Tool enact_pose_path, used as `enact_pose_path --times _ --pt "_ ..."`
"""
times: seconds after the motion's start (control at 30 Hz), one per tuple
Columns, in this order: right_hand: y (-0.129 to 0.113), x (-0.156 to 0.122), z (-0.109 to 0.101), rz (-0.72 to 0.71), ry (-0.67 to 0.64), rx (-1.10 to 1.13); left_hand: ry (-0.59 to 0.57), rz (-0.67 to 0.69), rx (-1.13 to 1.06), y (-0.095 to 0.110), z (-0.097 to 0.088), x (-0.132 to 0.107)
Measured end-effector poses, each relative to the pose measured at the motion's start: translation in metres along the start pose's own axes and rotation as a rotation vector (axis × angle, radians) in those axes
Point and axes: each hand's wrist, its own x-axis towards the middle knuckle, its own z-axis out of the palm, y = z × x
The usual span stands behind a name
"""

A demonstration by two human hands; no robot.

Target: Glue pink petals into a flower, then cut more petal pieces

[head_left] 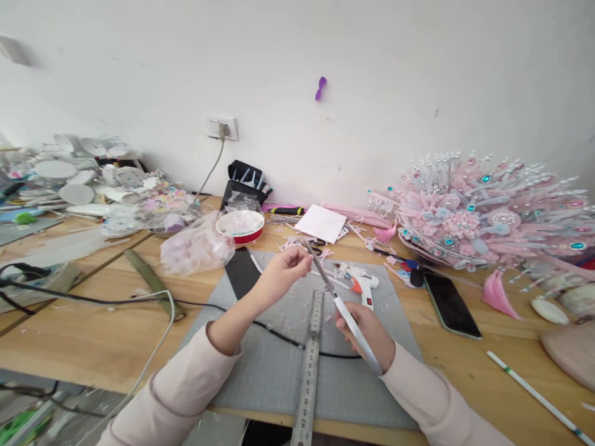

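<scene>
My right hand [367, 331] is wrapped around the white handles of a pair of scissors [332, 288], whose blades point up and away to the left. My left hand [290, 267] is closed in a pinch beside the blade tips; whatever lies between its fingertips is too small to make out. Below both hands a steel ruler [308, 365] lies lengthwise on a grey cutting mat [264, 378]. A white hot glue gun [365, 282] with an orange trigger rests on the mat just beyond my right hand.
At the right stands a pink beaded headdress [465, 217], with a phone [450, 305] before it. A red-rimmed bowl [242, 228] and a plastic bag [198, 244] sit at the back left. A black cable [274, 334] crosses the mat; a green tube [153, 282] lies left.
</scene>
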Motion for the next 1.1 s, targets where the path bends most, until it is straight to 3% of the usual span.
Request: enact_pose_path --times 0.13,0.27,0.33,0.43,0.57,0.67,0.9,0.97,1.1 --pt "0.002 0.0 0.001 0.032 -0.003 -0.005 -0.002 0.293 0.494 -0.003 -0.013 0.001" --pt "0.005 0.0 0.002 0.05 0.017 0.011 -0.092 0.44 0.609 -0.009 -0.02 -0.001" --pt "0.005 0.0 0.002 0.035 0.015 0.03 -0.004 0.407 0.539 -0.009 -0.017 -0.002" --pt "0.003 0.0 0.0 0.019 0.004 0.04 0.088 0.168 0.271 -0.008 -0.005 -0.002" --pt "-0.003 -0.002 0.0 0.024 0.0 0.042 -0.044 -0.19 -0.291 -0.008 0.005 0.002" --pt "-0.004 -0.002 0.0 0.022 -0.002 0.057 -0.065 -0.299 -0.495 -0.007 0.005 0.003" --pt "0.001 -0.001 0.002 -0.004 0.013 0.041 -0.122 -0.361 -0.546 -0.001 0.002 0.001" --pt "0.002 -0.001 0.002 -0.027 0.019 0.024 -0.098 -0.288 -0.482 0.0 0.002 0.0" --pt "0.005 -0.002 -0.001 -0.12 0.037 -0.005 0.08 -0.01 -0.18 0.003 -0.003 -0.002"
